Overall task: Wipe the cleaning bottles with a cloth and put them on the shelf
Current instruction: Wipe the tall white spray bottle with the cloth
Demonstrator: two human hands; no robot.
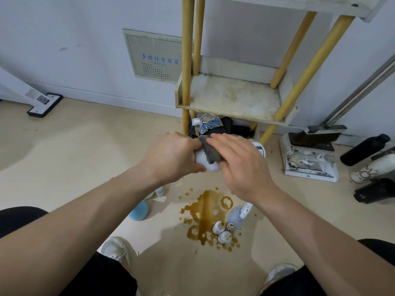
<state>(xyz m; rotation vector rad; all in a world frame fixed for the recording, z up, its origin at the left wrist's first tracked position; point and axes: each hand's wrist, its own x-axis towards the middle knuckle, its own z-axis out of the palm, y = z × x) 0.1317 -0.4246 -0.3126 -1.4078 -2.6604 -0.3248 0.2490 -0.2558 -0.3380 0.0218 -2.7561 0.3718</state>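
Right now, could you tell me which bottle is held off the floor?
The white bottle gripped in the left hand, with the right hand holding the grey cloth on it; the others are on the floor.

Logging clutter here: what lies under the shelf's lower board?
A crumpled clear bag with blue print and a dark bundle lie on the floor there. The left hand, right hand, grey cloth and white bottle cover whatever is nearer the front.
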